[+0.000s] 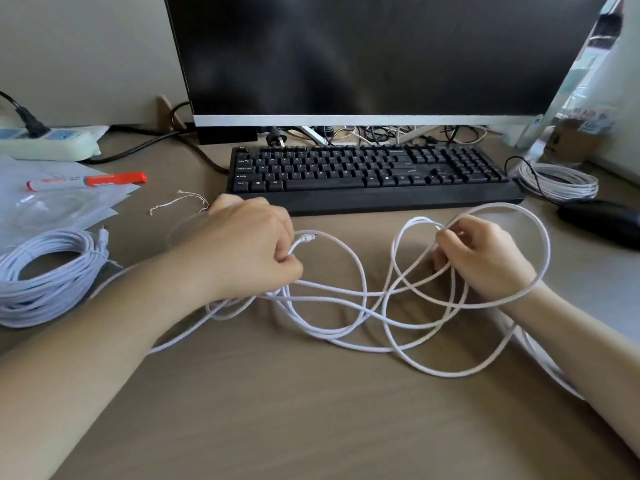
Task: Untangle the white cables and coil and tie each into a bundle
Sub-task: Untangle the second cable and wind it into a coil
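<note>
— White loose cable [363, 306], where is it seen?
— Sprawled in loops on the brown desk [311, 410], before the black keyboard [374, 174].
— And the hands?
— Its plug end is gripped by the left hand [249, 244]; a loop is pinched by the right hand [485, 258].

Soft daylight, slight wide-angle edge distortion

Bare desk [277, 410] along near edge; keyboard [374, 174] blocks the far side, coiled cable bundle [45, 271] the left edge.
</note>
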Demonstrator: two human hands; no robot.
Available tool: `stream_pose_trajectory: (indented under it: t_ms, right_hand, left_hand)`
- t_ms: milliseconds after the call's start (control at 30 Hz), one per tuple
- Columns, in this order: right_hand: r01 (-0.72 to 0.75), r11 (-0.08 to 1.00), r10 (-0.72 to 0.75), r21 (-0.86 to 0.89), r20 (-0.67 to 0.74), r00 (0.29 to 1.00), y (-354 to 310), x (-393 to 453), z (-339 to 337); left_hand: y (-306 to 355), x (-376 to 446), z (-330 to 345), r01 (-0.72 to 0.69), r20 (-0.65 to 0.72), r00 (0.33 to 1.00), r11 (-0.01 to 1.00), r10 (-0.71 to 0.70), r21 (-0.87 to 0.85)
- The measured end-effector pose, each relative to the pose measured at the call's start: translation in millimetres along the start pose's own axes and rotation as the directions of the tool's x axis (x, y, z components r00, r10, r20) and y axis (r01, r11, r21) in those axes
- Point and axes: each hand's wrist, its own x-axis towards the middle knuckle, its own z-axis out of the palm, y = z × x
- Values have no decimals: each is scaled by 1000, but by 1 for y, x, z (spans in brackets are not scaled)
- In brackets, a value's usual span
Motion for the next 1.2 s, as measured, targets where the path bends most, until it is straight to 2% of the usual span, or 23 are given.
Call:
stream_pose_trajectory:
  t_ms: [100, 167, 267, 300, 367, 433, 467, 500, 533, 567, 600, 667, 733, 800, 867, 900, 1067, 1200]
  right_hand:
    - [-1, 989, -8, -146, -57, 998, 7, 4, -3]
    - [62, 977, -78, -204, -71, 994, 16, 10, -6]
    - [183, 964, -196, -191, -54, 979, 23, 16, -16]
    - [236, 959, -241, -154, -11, 971, 26, 18, -23]
    - [240, 961, -233, -141, 65, 970, 41, 21, -49]
    - [237, 915, -245, -328, 16, 969, 68, 24, -84]
    - [204, 914, -248, -351, -88, 965, 72, 23, -97]
    - [138, 933, -220, -334, -220, 951, 68, 25, -101]
    - [145, 953, -234, -266, -344, 909, 51, 18, -103]
    - [206, 957, -273, -203, -404, 873, 33, 10, -96]
    - [293, 941, -338, -172, -400, 852, 10, -5, -85]
    - [518, 838, -546, -175, -254, 798, -40, -42, -61]
    - [694, 692, -712, -200, -31, 701, -58, -68, -32]
    - [754, 597, -757, -272, 120, 643, -61, -81, -11]
    - [769, 528, -773, -362, 172, 611, -55, -84, 2]
    - [756, 503, -764, -418, 193, 615, -52, -84, 6]
    - [586, 520, -641, -622, 170, 749, -44, -83, 19]
    - [542, 552, -580, -634, 176, 796, -40, -75, 21]
  left_hand:
    - [-4, -3, -9, 46, 90, 994, 991, -58, 128]
    - [-5, -6, -14, 62, 80, 994, 992, -71, 107]
    - [-6, -16, -17, -156, -117, 980, 986, 163, 64]
    - [-6, -19, -14, -253, -178, 948, 965, 262, 71]
    - [0, -25, -1, -390, -240, 884, 916, 401, 95]
    - [8, -29, 16, -436, -239, 850, 882, 469, 179]
    - [11, -28, 24, -430, -237, 844, 872, 480, 236]
    - [14, -27, 30, -414, -245, 840, 864, 484, 287]
    - [15, -25, 34, -395, -262, 835, 859, 483, 327]
    - [17, -23, 36, -380, -284, 826, 854, 486, 355]
    - [18, -22, 37, -371, -304, 815, 848, 492, 377]
    - [17, -21, 40, -341, -344, 805, 851, 484, 399]
    - [14, -20, 41, -297, -398, 806, 882, 437, 367]
    - [12, -19, 40, -246, -456, 800, 907, 389, 341]
    - [13, -17, 40, -223, -497, 795, 930, 347, 293]
    - [14, -17, 40, -225, -510, 795, 940, 329, 255]
    - [16, -15, 39, -254, -501, 816, 957, 289, 140]
    - [18, -14, 37, -259, -522, 806, 959, 280, 114]
